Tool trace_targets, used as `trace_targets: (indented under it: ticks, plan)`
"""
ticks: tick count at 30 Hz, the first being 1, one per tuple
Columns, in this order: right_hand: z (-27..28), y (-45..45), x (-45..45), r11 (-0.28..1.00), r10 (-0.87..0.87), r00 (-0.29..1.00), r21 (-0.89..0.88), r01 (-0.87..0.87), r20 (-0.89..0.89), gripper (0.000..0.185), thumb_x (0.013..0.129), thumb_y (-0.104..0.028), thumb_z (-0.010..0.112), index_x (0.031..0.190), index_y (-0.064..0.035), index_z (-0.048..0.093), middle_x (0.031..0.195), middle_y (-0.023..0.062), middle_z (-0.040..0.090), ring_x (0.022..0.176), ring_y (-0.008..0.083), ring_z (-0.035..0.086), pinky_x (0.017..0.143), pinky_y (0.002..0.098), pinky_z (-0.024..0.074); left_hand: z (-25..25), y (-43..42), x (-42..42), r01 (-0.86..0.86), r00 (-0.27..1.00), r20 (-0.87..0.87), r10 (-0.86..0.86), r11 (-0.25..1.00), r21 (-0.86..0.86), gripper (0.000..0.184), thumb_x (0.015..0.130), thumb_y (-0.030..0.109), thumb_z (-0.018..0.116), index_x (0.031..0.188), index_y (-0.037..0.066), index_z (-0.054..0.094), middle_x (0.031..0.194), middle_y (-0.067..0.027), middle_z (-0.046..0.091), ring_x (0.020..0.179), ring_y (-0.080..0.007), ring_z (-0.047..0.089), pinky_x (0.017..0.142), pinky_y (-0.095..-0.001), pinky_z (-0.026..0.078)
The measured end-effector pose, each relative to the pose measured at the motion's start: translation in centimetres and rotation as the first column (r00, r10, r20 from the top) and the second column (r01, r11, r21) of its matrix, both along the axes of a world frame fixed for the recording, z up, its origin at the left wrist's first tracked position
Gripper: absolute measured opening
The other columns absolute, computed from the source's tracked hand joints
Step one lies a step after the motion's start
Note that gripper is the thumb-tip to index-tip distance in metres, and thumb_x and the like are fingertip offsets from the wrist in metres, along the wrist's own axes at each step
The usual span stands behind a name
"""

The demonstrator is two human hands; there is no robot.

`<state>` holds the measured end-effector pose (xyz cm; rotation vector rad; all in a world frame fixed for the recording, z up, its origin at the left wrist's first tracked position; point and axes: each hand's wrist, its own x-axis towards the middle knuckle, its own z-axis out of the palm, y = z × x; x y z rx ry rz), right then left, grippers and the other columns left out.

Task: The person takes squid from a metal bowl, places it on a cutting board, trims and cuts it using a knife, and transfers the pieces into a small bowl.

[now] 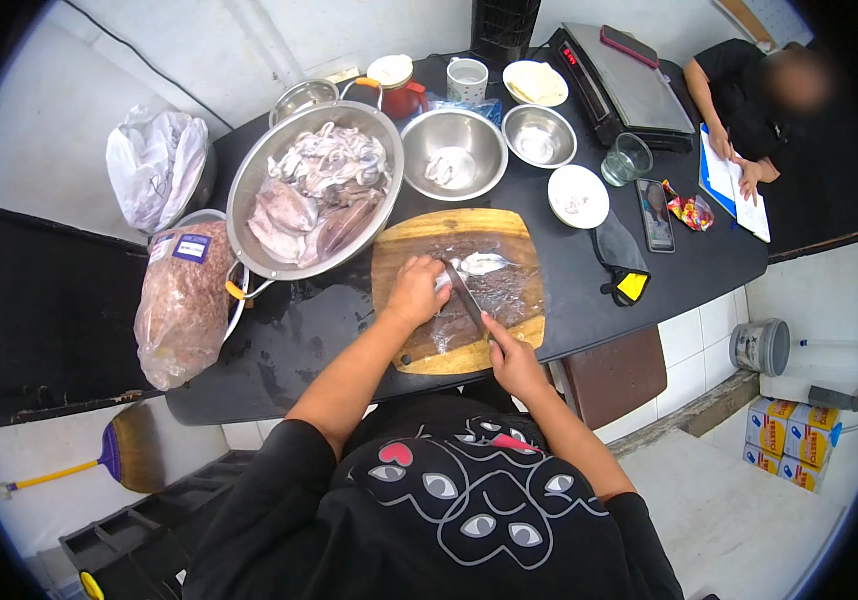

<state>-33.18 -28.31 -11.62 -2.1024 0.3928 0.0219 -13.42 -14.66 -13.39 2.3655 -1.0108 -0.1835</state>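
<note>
My right hand (515,362) is closed round the handle of a knife (465,298), whose blade slants up and left over the wooden cutting board (521,240). Beside the blade, my left hand (419,290) rests on the board with curled fingers, pressing a pale piece of squid that its fingers partly cover. A white piece of squid (484,263) lies on the board right of the blade. Left of the board, a big metal colander (243,215) holds whole squid (289,205) and pale cut pieces. One metal bowl (489,150) behind the board contains a few white pieces.
A small metal bowl (539,136), a white bowl (578,197), a glass (627,160), a phone (656,215) and a scale (621,85) stand behind and right. A bagged pink mass (184,305) is at left. Another person (749,110) writes at the far right.
</note>
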Motion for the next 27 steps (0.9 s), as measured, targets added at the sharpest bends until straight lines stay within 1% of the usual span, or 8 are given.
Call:
trace_targets:
  ticks: [2,5,8,11,14,17,20,27]
  plan:
    - [0.0,0.0,0.2,0.999,-0.012,0.999,0.042,0.014,-0.052,0.054,0.090,-0.002,0.053,0.141,-0.0189,0.047,0.112,0.0256,0.064,0.089,0.0404,0.066,0.075,0.0389,0.0515,-0.1,0.1,0.0,-0.001,1.000,-0.007,0.001,0.999,-0.032,0.025,0.073,0.014,0.074,0.095,0.004,0.066,0.097,-0.0116,0.064,0.097,-0.0326,0.057,0.088,-0.0400,0.047]
    - [0.1,0.1,-0.1,0.973,-0.086,0.996,0.213,0.088,-0.019,0.051,0.091,-0.004,0.052,0.139,-0.0206,0.050,0.114,0.0268,0.062,0.091,0.0383,0.066,0.078,0.0402,0.0511,-0.5,0.6,0.0,-0.003,1.000,-0.014,0.002,0.998,-0.067,0.025,0.074,0.014,0.074,0.094,0.004,0.066,0.097,-0.0116,0.064,0.097,-0.0320,0.058,0.088,-0.0392,0.047]
    - [-0.9,-0.1,-0.9,0.975,-0.070,0.998,0.212,0.071,-0.012,0.051,0.090,-0.004,0.053,0.139,-0.0206,0.050,0.122,0.0250,0.060,0.095,0.0356,0.067,0.079,0.0380,0.0514,-0.5,0.8,-0.2,0.003,1.000,-0.012,-0.003,0.997,-0.072,0.024,0.074,0.014,0.074,0.094,0.004,0.067,0.096,-0.0115,0.064,0.095,-0.0318,0.058,0.087,-0.0389,0.047]
    - [-1.3,0.0,-1.1,0.998,-0.028,0.983,0.059,0.017,0.180,0.051,0.092,-0.003,0.052,0.140,-0.0188,0.049,0.126,0.0208,0.060,0.082,0.0273,0.069,0.072,0.0307,0.0513,-0.5,0.8,-0.1,0.005,1.000,-0.012,-0.006,0.998,-0.069,0.024,0.074,0.013,0.074,0.094,0.003,0.067,0.096,-0.0113,0.065,0.095,-0.0315,0.058,0.087,-0.0389,0.048]
    - [1.6,0.0,0.3,0.995,-0.011,0.983,0.095,0.029,-0.183,0.052,0.091,-0.002,0.053,0.140,-0.0190,0.049,0.126,0.0214,0.059,0.097,0.0336,0.068,0.080,0.0333,0.0516,-0.5,0.7,-0.1,0.007,1.000,0.003,-0.007,0.997,-0.071,0.024,0.074,0.013,0.074,0.094,0.002,0.067,0.095,-0.0113,0.065,0.094,-0.0313,0.058,0.086,-0.0389,0.048]
    - [-0.4,0.0,0.4,1.000,-0.005,0.997,0.024,0.007,-0.079,0.052,0.090,-0.003,0.053,0.140,-0.0196,0.048,0.124,0.0229,0.059,0.102,0.0386,0.064,0.082,0.0348,0.0510,-0.6,0.6,-0.2,0.005,1.000,0.014,-0.004,0.998,-0.062,0.024,0.073,0.013,0.074,0.094,0.002,0.067,0.095,-0.0114,0.065,0.094,-0.0313,0.058,0.086,-0.0387,0.048]
    - [-0.4,0.2,-0.7,0.998,-0.027,0.993,0.051,0.021,0.114,0.052,0.089,-0.005,0.053,0.139,-0.0202,0.048,0.092,0.0264,0.065,0.084,0.0425,0.064,0.076,0.0450,0.0503,-0.3,0.7,-0.2,0.000,1.000,0.004,0.000,0.999,-0.052,0.024,0.073,0.012,0.074,0.094,0.002,0.067,0.095,-0.0115,0.065,0.093,-0.0313,0.058,0.086,-0.0386,0.048]
    - [0.0,0.3,-0.4,0.999,0.014,1.000,-0.030,-0.014,-0.009,0.053,0.089,-0.005,0.052,0.139,-0.0205,0.047,0.091,0.0259,0.064,0.084,0.0420,0.063,0.076,0.0480,0.0493,-0.6,0.8,-0.3,-0.004,1.000,0.013,0.005,0.997,-0.081,0.024,0.073,0.013,0.075,0.093,0.003,0.068,0.095,-0.0107,0.065,0.094,-0.0310,0.058,0.086,-0.0386,0.048]
